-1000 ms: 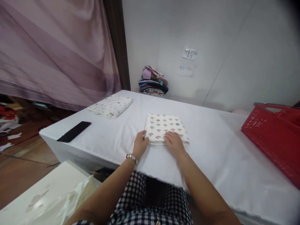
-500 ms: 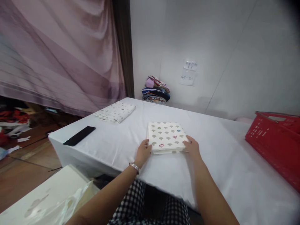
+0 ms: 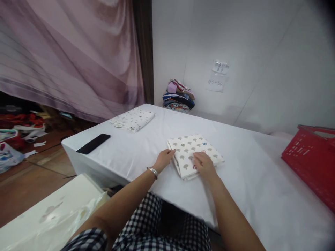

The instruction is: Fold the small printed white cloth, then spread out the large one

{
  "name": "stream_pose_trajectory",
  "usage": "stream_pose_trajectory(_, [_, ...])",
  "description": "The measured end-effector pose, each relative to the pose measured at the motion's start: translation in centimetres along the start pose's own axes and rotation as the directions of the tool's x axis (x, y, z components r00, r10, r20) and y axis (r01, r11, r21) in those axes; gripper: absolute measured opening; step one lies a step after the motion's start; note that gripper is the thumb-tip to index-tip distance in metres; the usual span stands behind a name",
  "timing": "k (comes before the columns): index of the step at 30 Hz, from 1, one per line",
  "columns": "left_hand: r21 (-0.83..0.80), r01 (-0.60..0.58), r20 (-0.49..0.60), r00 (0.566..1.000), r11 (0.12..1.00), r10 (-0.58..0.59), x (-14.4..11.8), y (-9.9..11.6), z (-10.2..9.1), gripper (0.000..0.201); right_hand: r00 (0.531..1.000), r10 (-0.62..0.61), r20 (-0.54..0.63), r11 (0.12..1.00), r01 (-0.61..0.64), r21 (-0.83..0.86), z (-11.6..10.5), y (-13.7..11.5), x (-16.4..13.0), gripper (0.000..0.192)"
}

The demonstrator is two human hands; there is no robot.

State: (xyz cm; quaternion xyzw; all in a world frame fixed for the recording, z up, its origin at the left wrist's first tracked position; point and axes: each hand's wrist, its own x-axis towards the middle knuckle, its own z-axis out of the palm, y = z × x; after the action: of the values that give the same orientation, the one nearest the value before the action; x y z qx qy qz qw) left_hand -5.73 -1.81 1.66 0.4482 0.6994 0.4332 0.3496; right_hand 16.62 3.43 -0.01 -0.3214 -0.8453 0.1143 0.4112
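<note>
A white folded cloth [image 3: 188, 148] printed with grey, red, green and blue mushrooms lies turned at an angle on the table in front of me. My left hand [image 3: 164, 158] pinches its left edge between thumb and fingers. On top of the cloth rests my right hand [image 3: 204, 164], its fingers lying over the printed face near the front. A second folded cloth [image 3: 133, 119], white with small dark prints, lies farther back on the left.
A white sheet covers the table [image 3: 248, 181]. On it are a black phone [image 3: 94, 143] at left and a red plastic basket [image 3: 311, 160] at right. Folded fabrics [image 3: 179, 96] are piled beyond the far edge. A white surface with a plastic bag [image 3: 75, 223] is at lower left.
The mushroom-print cloth has turned from nearly square-on to a slant. My right hand has left its right front corner and moved left onto its top. My left hand has shifted up along the left edge.
</note>
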Motion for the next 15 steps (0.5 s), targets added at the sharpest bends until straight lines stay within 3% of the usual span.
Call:
stream_pose_trajectory(5, [-0.014, 0.090, -0.054, 0.994, 0.996, -0.091, 2.6, -0.1, 1.0, 0.035, 0.988, -0.062, 0.138, 0.997, 0.067, -0.034, 0.4, -0.5, 0.1, 0.022])
stream_pose_trajectory(15, [-0.071, 0.128, -0.073, 0.988, 0.989, -0.134, 4.2, -1.2, 0.6, 0.032, 0.981, -0.018, 0.191, 0.996, 0.033, -0.078, 0.6, -0.4, -0.1, 0.023])
